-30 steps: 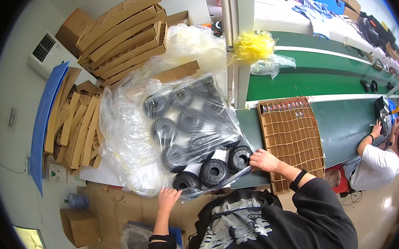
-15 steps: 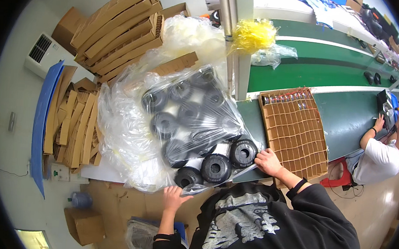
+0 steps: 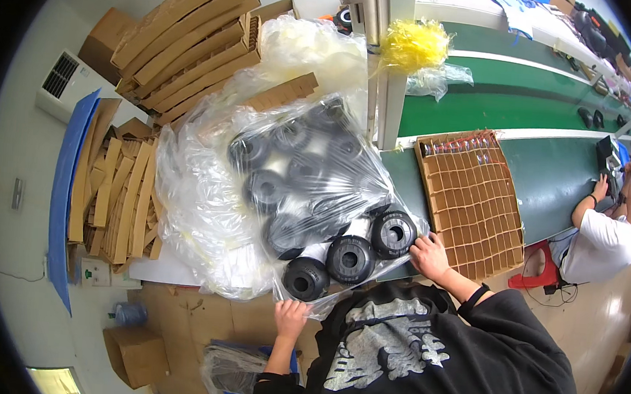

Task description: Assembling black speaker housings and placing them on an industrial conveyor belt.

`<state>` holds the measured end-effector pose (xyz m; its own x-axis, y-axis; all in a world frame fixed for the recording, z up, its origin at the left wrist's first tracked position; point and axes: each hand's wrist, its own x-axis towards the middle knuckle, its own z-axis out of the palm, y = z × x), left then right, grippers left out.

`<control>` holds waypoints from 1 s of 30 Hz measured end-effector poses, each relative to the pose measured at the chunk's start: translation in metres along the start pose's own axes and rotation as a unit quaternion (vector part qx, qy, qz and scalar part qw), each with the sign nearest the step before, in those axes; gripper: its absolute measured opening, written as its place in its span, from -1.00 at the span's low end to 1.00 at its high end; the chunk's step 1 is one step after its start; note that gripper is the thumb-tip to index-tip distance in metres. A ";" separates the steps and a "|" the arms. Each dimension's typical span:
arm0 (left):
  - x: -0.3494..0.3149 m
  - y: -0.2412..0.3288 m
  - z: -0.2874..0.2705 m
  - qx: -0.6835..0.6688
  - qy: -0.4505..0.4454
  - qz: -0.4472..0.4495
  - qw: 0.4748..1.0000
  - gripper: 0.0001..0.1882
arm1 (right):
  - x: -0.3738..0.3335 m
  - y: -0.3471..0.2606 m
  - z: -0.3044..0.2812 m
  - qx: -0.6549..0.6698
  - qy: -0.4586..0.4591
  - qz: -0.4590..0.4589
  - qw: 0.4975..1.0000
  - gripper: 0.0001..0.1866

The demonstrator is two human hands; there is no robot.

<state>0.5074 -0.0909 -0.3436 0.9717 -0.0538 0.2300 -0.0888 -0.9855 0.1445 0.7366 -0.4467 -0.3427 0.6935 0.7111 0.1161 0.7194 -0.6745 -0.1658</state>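
Left hand (image 3: 290, 317) is pinching the near edge of the clear plastic film (image 3: 349, 188), fingers nearly closed, film lying over black tyre-like wheels (image 3: 339, 269), right hand (image 3: 429, 255) gripping its right corner, fingers curled, beside the gridded cardboard tray (image 3: 428, 181); probably film-spreading, next move likely needing even tension.

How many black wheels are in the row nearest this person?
3: left wheel near the left hand, middle wheel, right wheel beside the right hand. None in this row looks hidden.
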 end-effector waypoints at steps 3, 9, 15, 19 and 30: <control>-0.009 -0.002 0.009 0.009 -0.012 -0.007 1.000 -0.81 | -0.003 -0.002 -0.001 0.003 -0.023 0.026 0.999 -0.86; -0.040 -0.001 0.047 -0.007 -0.148 -0.036 0.988 -0.87 | -0.010 -0.004 -0.009 0.046 -0.050 0.008 0.998 -0.68; -0.039 0.006 0.053 -0.126 -0.174 -0.107 0.971 -0.80 | -0.009 -0.020 -0.025 0.280 0.044 0.135 0.950 -0.71; -0.025 0.006 0.000 -0.158 -0.158 -0.087 0.971 -0.77 | 0.007 -0.043 -0.054 0.161 0.072 0.054 0.983 -0.79; 0.061 0.025 -0.006 -0.144 -0.069 -0.154 0.975 -0.52 | 0.025 -0.083 -0.078 0.262 0.041 -0.022 0.964 -0.87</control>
<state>0.5631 -0.1182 -0.3205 0.9805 0.1967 0.0047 0.1731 -0.8738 0.4545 0.6970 -0.3882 -0.2493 0.6786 0.7045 0.2078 0.6447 -0.4357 -0.6281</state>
